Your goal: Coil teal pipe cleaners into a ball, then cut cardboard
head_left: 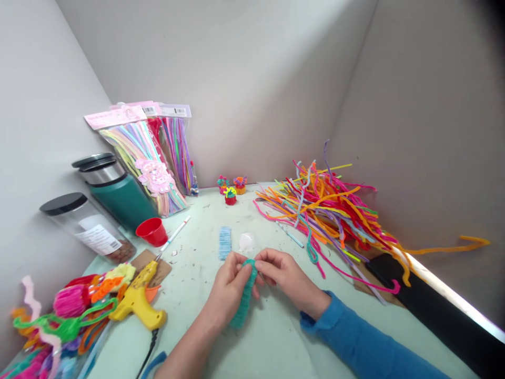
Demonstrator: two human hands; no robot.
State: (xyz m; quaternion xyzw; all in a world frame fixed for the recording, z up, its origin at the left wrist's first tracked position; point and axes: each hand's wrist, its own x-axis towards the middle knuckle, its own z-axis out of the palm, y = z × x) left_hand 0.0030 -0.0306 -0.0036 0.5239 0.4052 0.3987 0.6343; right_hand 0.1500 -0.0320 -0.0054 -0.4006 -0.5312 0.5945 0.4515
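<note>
Between my two hands is a teal fuzzy strip [241, 311] that looks made of pipe cleaner. My left hand [226, 287] grips it from the left side, thumb pressed near its top end. The fingertips of my right hand [281, 269] pinch the same top end from the right. The strip hangs down toward me, its lower part loose. Just beyond my hands, a light blue fuzzy strip [224, 242] lies flat beside a small whitish piece [246, 241]. What exactly my fingers do at the top end is partly hidden.
At left are a yellow glue gun [138, 302], a red cup [152, 232], a clear jar [90, 231], a teal bottle [122, 200] and packs of pipe cleaners [142, 152]. A big pile of loose pipe cleaners [331, 210] spreads at right. Several small decorated pieces [231, 197] stand at the back.
</note>
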